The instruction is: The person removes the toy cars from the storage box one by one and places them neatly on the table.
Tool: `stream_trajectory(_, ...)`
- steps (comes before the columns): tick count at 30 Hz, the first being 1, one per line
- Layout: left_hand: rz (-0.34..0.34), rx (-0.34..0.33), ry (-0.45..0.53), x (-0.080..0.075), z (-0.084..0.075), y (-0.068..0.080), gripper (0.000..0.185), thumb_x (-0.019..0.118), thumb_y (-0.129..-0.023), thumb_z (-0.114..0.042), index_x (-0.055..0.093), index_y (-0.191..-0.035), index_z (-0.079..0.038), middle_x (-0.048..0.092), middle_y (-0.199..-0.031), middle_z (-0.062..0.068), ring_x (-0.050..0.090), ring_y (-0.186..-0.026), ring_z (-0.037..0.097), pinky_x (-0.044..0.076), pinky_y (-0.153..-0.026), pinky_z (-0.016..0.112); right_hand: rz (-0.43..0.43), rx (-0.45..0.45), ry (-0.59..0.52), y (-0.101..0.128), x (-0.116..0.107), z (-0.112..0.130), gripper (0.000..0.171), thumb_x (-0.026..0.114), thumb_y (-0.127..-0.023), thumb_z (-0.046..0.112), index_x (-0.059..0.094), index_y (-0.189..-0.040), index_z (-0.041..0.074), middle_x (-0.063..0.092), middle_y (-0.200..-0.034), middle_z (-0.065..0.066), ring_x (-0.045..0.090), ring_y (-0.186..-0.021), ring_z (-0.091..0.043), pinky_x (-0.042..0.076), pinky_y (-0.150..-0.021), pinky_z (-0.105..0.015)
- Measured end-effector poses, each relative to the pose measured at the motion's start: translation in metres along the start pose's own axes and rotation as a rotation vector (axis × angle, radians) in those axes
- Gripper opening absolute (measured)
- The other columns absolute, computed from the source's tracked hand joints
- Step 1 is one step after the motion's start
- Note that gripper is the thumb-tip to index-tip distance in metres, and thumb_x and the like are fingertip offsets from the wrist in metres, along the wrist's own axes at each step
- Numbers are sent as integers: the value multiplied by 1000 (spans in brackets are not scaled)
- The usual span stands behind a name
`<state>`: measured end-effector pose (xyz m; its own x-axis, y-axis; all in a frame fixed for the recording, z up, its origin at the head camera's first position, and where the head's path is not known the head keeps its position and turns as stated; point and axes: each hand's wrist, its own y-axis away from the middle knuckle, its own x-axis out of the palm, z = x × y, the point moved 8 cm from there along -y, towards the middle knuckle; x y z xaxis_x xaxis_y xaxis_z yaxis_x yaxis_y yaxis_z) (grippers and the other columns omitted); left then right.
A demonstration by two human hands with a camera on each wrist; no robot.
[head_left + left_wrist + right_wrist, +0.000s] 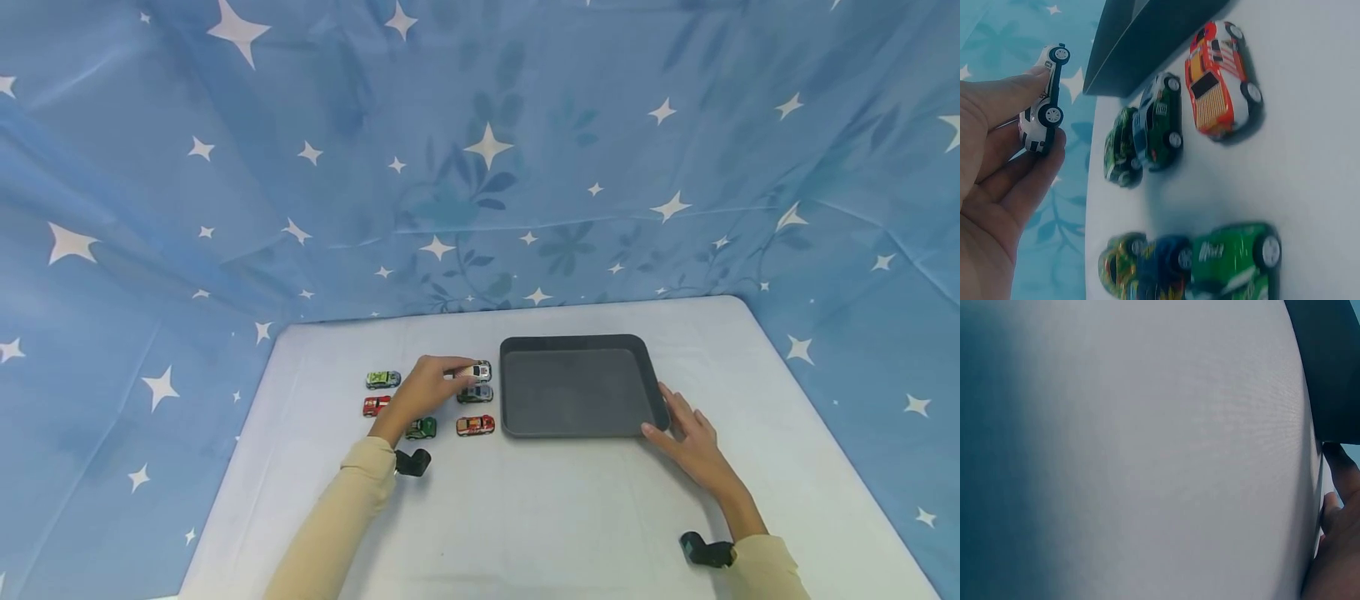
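Note:
My left hand (429, 388) pinches a white toy car (482, 370) between thumb and fingers, left of the dark grey tray (573, 435). In the left wrist view the white car is tilted on end, raised above the other cars. Below it in the head view are a dark green and silver toy car (1159, 122) and an orange-red toy car (476, 426). My right hand (693, 446) touches the tray's near right corner, thumb at the near edge and fingers along the right side. Only part of that hand shows in the right wrist view.
Left of and beneath the left forearm are a green toy car (422, 428), a red toy car (375, 406) and a lime green toy car (383, 379). A white cloth (555, 517) covers the table. Blue star-patterned fabric (487, 208) rises behind and at the sides.

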<state>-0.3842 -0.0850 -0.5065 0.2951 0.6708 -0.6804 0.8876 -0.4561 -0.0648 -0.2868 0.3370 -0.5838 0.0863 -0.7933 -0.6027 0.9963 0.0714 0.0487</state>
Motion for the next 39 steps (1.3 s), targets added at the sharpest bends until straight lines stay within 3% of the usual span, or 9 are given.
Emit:
stream_trajectory(10,-8,-28,-32,-16,11,12,38,77,-102,-28,76,-136,-9,77,-125,6,66,-89,16,56,-80,40,-1,5,-1,0,1,-1,91,68,-104,40,17,-174,13,21,-170,-33,7,-160,-51,-9,-126,-63)
stream_trajectory(16,-18,-20,-26,-23,17,19,38,79,-101,-25,76,-134,-7,76,-126,8,72,-106,18,59,-92,44,-1,-1,-1,0,-1,0,90,68,-104,39,17,-173,11,21,-170,-34,7,-159,-52,-9,-125,-64)
stream_trajectory(21,-27,-19,-26,-27,22,24,40,78,-102,-26,75,-134,-3,77,-125,9,71,-98,21,58,-90,47,6,10,3,0,-2,0,90,67,-105,40,16,-174,13,20,-170,-34,6,-160,-52,-9,-125,-63)
stream_trajectory(28,-36,-43,-35,-31,29,33,40,79,-101,-24,75,-135,-4,76,-127,10,71,-120,31,57,-101,50,8,11,-2,0,-2,-1,90,67,-105,40,15,-174,14,20,-170,-34,6,-160,-52,-9,-125,-63)
stream_trajectory(33,-33,-60,-33,-36,34,42,41,77,-103,-24,73,-138,-4,72,-135,12,67,-126,36,54,-105,53,9,15,-6,0,-1,-1,91,68,-104,39,16,-174,13,19,-170,-35,6,-159,-53,-9,-125,-64)
stream_trajectory(39,-62,-86,-31,-44,41,50,40,78,-102,-23,74,-137,-5,73,-133,13,68,-125,37,53,-105,54,18,31,-1,0,2,-2,92,68,-104,41,14,-174,14,17,-171,-34,5,-160,-52,-10,-125,-63)
